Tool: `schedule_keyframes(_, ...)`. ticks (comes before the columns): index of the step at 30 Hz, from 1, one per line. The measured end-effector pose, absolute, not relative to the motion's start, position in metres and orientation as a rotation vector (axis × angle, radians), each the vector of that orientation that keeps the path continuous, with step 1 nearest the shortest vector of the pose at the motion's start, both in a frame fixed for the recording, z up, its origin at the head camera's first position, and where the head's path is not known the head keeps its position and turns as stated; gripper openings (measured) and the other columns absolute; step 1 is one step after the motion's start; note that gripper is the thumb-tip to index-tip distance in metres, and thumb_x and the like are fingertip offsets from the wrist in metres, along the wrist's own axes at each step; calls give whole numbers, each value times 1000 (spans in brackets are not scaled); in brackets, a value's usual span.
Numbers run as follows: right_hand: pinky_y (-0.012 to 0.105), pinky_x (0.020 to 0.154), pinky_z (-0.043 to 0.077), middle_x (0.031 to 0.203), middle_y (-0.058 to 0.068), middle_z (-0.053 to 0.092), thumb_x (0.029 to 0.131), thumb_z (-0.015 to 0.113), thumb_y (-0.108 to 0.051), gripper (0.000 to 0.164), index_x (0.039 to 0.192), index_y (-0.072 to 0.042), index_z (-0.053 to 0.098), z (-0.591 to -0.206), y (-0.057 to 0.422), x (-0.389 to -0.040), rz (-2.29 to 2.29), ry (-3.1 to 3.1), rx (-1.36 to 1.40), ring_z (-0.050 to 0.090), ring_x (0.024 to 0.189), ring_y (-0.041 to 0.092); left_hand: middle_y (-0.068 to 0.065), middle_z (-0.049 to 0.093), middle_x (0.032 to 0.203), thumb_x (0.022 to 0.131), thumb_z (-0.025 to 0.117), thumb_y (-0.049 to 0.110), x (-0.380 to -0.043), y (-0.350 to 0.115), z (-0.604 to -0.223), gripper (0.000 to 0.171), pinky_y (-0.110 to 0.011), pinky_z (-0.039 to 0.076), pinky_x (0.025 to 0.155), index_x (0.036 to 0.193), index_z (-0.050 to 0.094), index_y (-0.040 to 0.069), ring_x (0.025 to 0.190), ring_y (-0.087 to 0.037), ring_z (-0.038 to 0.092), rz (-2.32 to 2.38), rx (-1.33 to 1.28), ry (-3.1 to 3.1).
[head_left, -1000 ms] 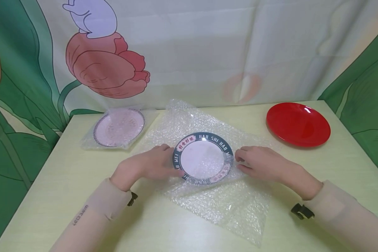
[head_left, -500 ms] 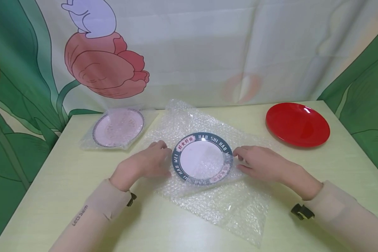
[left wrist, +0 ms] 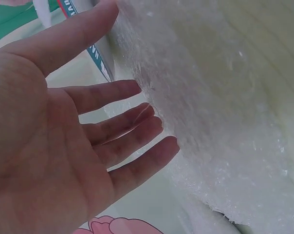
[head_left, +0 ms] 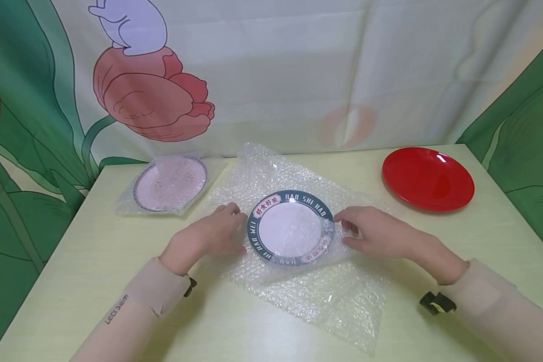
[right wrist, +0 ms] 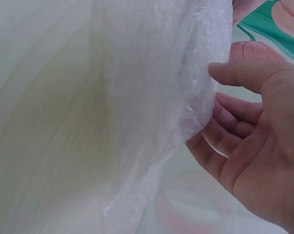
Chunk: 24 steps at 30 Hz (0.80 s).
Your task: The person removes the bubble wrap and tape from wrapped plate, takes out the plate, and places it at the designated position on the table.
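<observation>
A white plate [head_left: 287,229] with a lettered dark green rim lies mid-table on a sheet of bubble wrap [head_left: 262,171]. One fold of the wrap covers the plate's lower right part. At the plate's left side is my left hand [head_left: 214,231]; in the left wrist view its nearly straight fingers [left wrist: 132,158] touch the edge of the wrap. My right hand [head_left: 375,231] is at the opposite side, index finger near the rim. Its thumb [right wrist: 239,73] and loosely bent fingertips touch the wrap in the right wrist view, with a gap between them.
Toward the back left lies another plate [head_left: 169,183], wrapped in bubble wrap. A red plate [head_left: 427,178] sits at the back right. Behind the pale table [head_left: 95,281] hangs a printed curtain [head_left: 271,80]. A loose corner of wrap spreads toward the front.
The left thumb has drawn back from the plate's rim to the left. My right hand has shifted slightly, its fingers a little more apart. The plates stay in place.
</observation>
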State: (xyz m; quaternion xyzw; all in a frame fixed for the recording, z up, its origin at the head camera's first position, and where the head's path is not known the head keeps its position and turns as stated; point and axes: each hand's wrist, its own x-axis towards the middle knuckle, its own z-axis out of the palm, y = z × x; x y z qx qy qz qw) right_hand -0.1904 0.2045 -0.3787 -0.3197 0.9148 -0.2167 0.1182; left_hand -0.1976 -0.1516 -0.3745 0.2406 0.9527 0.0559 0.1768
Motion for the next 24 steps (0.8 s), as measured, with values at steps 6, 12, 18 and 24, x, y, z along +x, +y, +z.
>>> schedule_keyframes(6,33,76,54,93,-4,61,92,73,-6,34,125,-4,67,-378,210,-191,-770,2625,-989,57,87,18,-21,47,141,90,80,30,-197,-150,-376,62,-50,44,107,139,56,0,129,-37,47,160,656,2697)
schedule_keyframes(12,33,77,54,93,-5,65,101,65,-13,13,113,-13,71,-376,214,-191,-939,2531,-980,59,88,16,-20,47,141,89,81,30,-197,-151,-377,64,-50,45,106,140,55,1,129,-36,47,179,657,2703)
schedule_keyframes(18,30,65,46,69,-3,53,107,56,-22,23,86,-16,64,-372,214,-189,-1005,2454,-894,54,69,17,-20,49,136,88,82,27,-198,-152,-377,62,-49,46,105,137,57,-1,125,-36,49,186,673,2709)
schedule_keyframes(24,33,71,51,70,3,57,108,54,-25,31,80,-14,63,-370,215,-188,-1040,2379,-860,60,73,21,-20,49,137,88,82,28,-197,-152,-376,63,-49,46,105,138,57,0,126,-35,49,193,666,2708)
